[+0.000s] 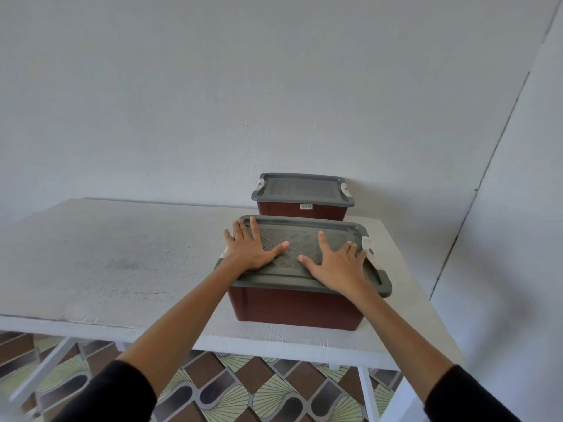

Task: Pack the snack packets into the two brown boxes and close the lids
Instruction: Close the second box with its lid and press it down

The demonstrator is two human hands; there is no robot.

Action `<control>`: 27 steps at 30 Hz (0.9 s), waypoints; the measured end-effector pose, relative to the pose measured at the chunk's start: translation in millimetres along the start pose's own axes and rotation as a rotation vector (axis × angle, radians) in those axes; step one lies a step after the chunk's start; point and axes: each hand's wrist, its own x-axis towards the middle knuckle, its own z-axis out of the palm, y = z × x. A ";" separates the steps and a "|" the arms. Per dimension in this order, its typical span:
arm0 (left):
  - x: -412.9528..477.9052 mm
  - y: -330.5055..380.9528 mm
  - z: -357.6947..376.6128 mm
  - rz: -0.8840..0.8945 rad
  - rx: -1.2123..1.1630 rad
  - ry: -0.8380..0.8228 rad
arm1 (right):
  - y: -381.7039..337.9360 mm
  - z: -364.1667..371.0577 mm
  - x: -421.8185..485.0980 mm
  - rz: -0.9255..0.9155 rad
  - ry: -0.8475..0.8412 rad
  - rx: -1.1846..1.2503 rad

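Likely a home room, bare white walls (pixel 274 86), patterned brown-and-cream floor tiles (pixel 243 394), plain white table (pixel 106 254)

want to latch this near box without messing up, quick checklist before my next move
1. far lid down on its box: ok
2. near lid seated all round: cannot tell
3. left hand flat on near lid: ok
4. right hand flat on near lid: ok
5. right latch of near lid snapped: cannot tell
6. packets all inside: cannot tell, lids hide them
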 end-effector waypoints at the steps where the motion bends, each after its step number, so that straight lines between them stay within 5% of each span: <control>1: -1.4 -0.4 -1.5 0.014 0.008 -0.015 | -3.5 0.5 1.1 0.001 -0.037 0.000; 10: -11.9 -11.9 -1.8 0.372 -0.035 -0.029 | -0.1 3.5 7.3 -0.050 -0.063 0.078; 12: -14.7 -11.8 -5.0 0.340 -0.257 0.143 | 8.0 0.4 12.4 -0.035 -0.063 0.097; 15: -12.8 -24.5 -8.8 0.062 -0.556 0.429 | 17.7 -5.1 16.6 -0.006 0.035 0.191; 20: -12.3 -39.9 -13.9 0.031 -0.887 -0.081 | 15.2 -10.2 7.1 -0.094 0.581 0.071; 23: -10.0 -42.1 -17.3 0.094 -0.857 -0.167 | 32.2 -7.1 16.9 0.047 0.387 0.123; 27: -5.5 -47.5 -7.1 0.147 -0.902 -0.085 | 45.9 -2.6 29.9 0.097 0.097 0.165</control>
